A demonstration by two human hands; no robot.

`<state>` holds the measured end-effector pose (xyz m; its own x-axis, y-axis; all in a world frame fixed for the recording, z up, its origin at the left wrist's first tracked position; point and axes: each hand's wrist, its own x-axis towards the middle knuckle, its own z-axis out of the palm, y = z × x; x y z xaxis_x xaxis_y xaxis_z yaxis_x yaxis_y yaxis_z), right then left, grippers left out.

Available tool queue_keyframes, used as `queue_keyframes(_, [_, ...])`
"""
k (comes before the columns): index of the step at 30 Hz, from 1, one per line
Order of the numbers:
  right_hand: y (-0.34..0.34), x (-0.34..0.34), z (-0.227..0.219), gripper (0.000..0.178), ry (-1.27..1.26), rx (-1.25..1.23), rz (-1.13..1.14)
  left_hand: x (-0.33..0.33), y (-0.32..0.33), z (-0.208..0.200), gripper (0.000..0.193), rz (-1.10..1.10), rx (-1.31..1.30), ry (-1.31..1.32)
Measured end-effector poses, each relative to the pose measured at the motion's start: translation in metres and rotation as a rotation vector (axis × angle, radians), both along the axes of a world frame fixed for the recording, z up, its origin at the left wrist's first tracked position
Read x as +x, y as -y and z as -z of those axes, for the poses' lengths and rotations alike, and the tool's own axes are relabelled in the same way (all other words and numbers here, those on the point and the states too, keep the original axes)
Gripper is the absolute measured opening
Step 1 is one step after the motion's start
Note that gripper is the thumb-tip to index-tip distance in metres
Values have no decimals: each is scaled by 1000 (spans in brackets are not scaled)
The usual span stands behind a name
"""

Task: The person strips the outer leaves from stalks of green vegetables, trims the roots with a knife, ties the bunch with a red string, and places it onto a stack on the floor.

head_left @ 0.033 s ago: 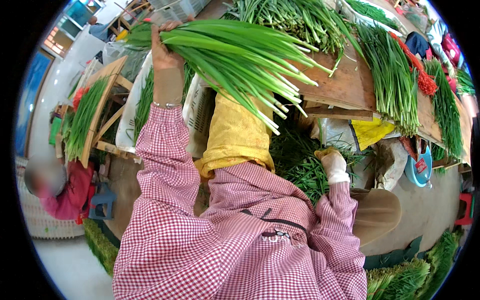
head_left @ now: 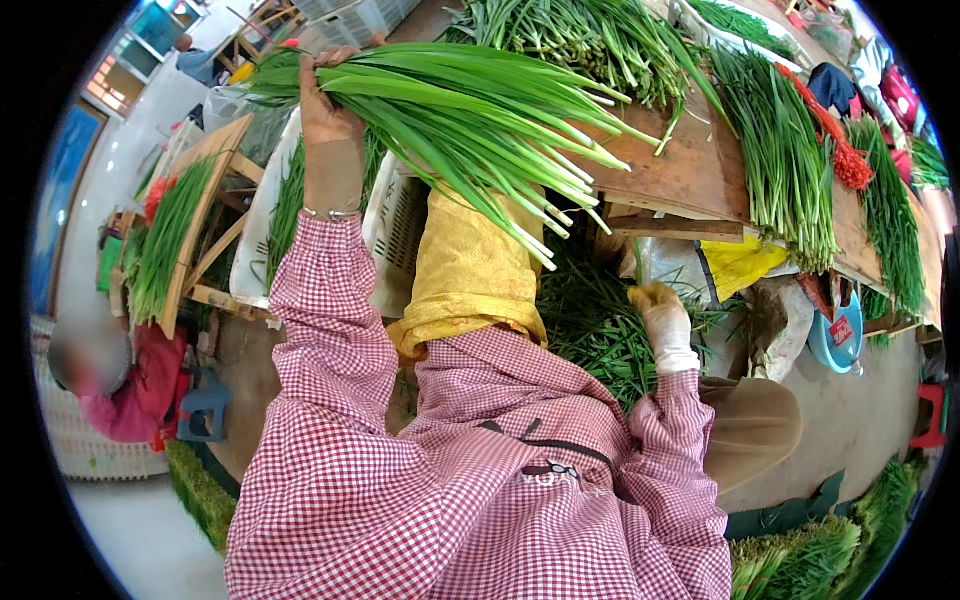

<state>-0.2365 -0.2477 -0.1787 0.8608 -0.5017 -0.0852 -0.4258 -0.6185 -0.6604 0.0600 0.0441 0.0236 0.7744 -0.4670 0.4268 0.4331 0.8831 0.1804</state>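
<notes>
My left hand (head_left: 328, 98), bare, is closed round the leafy part of a bundle of garlic chives (head_left: 480, 115). The bundle fans out to the right, its pale stem ends hanging above my yellow-covered knee (head_left: 475, 260). My right hand (head_left: 663, 325) wears a white glove with yellow-stained fingers. It is held low on the right, over a heap of loose green leaves (head_left: 600, 325). Its fingers look curled together; whether anything is in them is hidden.
Ahead, a wooden table (head_left: 675, 180) carries a pile of chives (head_left: 585, 45) and more bundles (head_left: 780, 150) beside red ties (head_left: 850, 165). A white crate (head_left: 265, 215) stands left, a blue basin (head_left: 838, 335) right. A seated person (head_left: 130, 385) is at far left.
My right hand has lifted slightly, its fingers turning a little upward and left. The chives bundle has shifted very slightly left with my left hand, which keeps its grip.
</notes>
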Motion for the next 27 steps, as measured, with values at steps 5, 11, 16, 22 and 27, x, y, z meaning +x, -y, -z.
queue_keyframes(5, [-39,18,-108,45,536,998,-285,-7,13,13,25,-41,3,-37])
queue_keyframes(11, [-46,45,-108,37,546,1458,-347,-3,12,7,21,-70,16,75])
queue_keyframes(16, [-68,47,-94,38,551,1702,-333,-9,15,8,24,-8,-27,-1])
queue_keyframes(22, [-70,39,-106,31,789,1527,-266,-6,11,18,24,-114,24,-16])
queue_keyframes(27, [17,-7,-14,45,62,690,-122,-16,6,2,26,-249,38,-72])
